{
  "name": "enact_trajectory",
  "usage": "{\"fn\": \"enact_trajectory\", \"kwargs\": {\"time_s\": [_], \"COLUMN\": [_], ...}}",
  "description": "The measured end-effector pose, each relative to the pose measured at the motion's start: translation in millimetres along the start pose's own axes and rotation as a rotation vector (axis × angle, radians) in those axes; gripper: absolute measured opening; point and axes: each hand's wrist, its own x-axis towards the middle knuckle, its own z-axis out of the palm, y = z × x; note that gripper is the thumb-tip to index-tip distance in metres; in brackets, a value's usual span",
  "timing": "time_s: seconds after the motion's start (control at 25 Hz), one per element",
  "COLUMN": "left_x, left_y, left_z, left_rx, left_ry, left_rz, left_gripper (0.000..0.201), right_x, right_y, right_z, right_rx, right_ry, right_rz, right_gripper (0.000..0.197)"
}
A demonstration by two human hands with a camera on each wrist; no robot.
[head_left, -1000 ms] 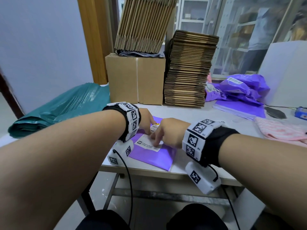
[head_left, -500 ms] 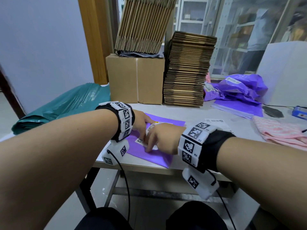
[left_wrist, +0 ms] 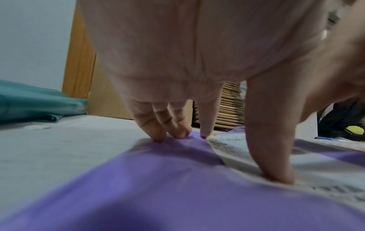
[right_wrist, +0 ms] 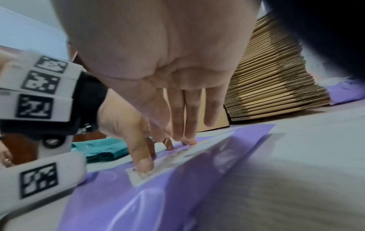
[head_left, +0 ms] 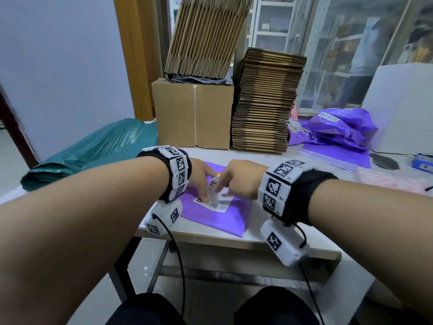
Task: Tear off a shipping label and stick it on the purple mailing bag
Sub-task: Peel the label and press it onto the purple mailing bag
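A purple mailing bag lies flat near the table's front edge. A white shipping label lies on its top face. My left hand is spread over the bag, thumb pressing the label's near left corner and straight fingertips on the bag's far left part. My right hand rests on the label from the right, straight fingers pressing its far end. Neither hand curls round anything.
A brown cardboard box and a stack of flat cartons stand behind the bag. Folded teal bags lie at the left. More purple bags and a pink cloth lie at the right.
The label now lies flatter on the bag. My right hand has slid a little to the right across it, while the left hand stays pressing on the left side.
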Motion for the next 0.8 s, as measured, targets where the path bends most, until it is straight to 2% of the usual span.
{"fn": "enact_trajectory", "kwargs": {"time_s": [0.08,0.2,0.28,0.44,0.56,0.64,0.8], "left_x": [-1.6,-1.0,-0.1,-0.7,-3.4,-5.7,-7.9], "left_y": [0.5,0.4,1.3,4.4,5.3,5.1,5.5], "left_z": [0.4,0.8,0.0,-1.3,-0.3,0.2,2.8], "left_rx": [0.005,0.010,0.024,0.052,0.062,0.071,0.059], "left_ry": [0.005,0.005,-0.013,-0.035,-0.028,-0.016,-0.010], "left_rz": [0.001,-0.017,-0.025,-0.025,-0.025,-0.034,-0.041], "left_gripper": [0.078,0.086,0.090,0.090,0.089,0.089,0.090], "right_x": [10.0,22.0,21.3,18.2,24.3,25.0,25.8], "right_y": [-0.8,6.7,16.4,28.3,24.5,24.0,33.4], "right_z": [-0.6,8.8,10.0,7.6,11.8,13.6,11.1], "right_rx": [-0.058,-0.177,-0.162,-0.135,-0.180,-0.154,-0.185], "right_ry": [-0.024,-0.097,-0.103,-0.044,0.000,-0.032,0.007], "right_rz": [0.010,0.059,0.119,0.168,0.111,0.079,0.165], "right_gripper": [0.047,0.034,0.035,0.031,0.031,0.032,0.029]}}
